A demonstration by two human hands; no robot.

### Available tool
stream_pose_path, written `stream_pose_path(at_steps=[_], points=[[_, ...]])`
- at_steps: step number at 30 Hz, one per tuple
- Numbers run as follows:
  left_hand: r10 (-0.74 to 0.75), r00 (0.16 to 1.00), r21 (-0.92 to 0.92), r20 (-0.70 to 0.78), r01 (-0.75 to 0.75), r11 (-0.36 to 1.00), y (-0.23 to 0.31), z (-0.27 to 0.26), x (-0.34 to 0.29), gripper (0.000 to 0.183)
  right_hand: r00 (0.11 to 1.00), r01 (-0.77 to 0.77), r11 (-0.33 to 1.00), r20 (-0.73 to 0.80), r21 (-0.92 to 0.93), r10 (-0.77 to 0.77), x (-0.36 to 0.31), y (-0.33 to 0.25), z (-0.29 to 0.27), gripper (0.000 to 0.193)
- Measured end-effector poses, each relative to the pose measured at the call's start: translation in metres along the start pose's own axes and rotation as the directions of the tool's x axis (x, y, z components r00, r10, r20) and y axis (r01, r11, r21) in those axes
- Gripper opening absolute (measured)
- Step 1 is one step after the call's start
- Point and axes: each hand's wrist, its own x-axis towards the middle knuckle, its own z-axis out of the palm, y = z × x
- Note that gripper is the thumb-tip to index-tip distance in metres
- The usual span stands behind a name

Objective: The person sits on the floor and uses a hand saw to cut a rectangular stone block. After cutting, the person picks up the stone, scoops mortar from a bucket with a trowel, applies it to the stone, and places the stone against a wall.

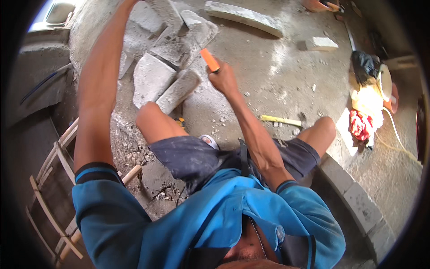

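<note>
My right hand (222,77) is closed round the orange handle (209,60) of a tool. A thin shank runs from it toward the grey rubble, where I cannot make out the tool's head. My left forearm (99,76) stretches up to the top edge, and the hand itself lies beyond the picture. Close to that edge, a pale grey slab (165,13) stands tilted. Between my arms lie broken pieces: a flat block (152,80) and a narrower block (179,91) leaning beside my knee.
A long pale block (244,18) and a small chunk (321,44) lie farther off. A yellow strip (281,120) is on the floor between my knees. Wooden poles (51,201) stand at left. A row of grey blocks (362,205), a black bag (365,66) and a red-white cloth (361,124) are at right.
</note>
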Motion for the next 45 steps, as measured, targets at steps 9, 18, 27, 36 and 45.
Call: stream_pose_path(at_steps=[9, 18, 27, 36, 45], points=[[-0.295, 0.925, -0.069, 0.239, 0.319, 0.945, -0.020, 0.001, -0.004, 0.043, 0.977, -0.164, 0.985, 0.128, -0.049, 0.170, -0.165, -0.051, -0.103, 0.049], [-0.128, 0.983, -0.038, 0.134, 0.134, 0.990, -0.005, 0.021, 0.018, 0.050, 0.999, -0.026, 0.999, -0.030, -0.026, 0.026, 0.010, -0.002, 0.006, 0.041], [-0.159, 0.982, -0.132, 0.104, 0.172, 0.976, -0.092, -0.004, -0.006, 0.034, 0.982, -0.077, 0.992, 0.162, -0.096, 0.092, -0.155, -0.052, -0.078, 0.051], [-0.041, 0.999, -0.063, 0.012, 0.042, 0.997, -0.030, 0.011, -0.006, 0.038, 0.991, -0.116, 0.991, -0.053, 0.066, 0.120, 0.016, 0.017, 0.028, 0.028], [-0.116, 0.993, -0.241, -0.003, 0.112, 0.964, -0.109, 0.003, -0.029, 0.033, 0.994, -0.102, 0.993, 0.032, 0.054, 0.101, -0.163, 0.026, -0.059, 0.045]])
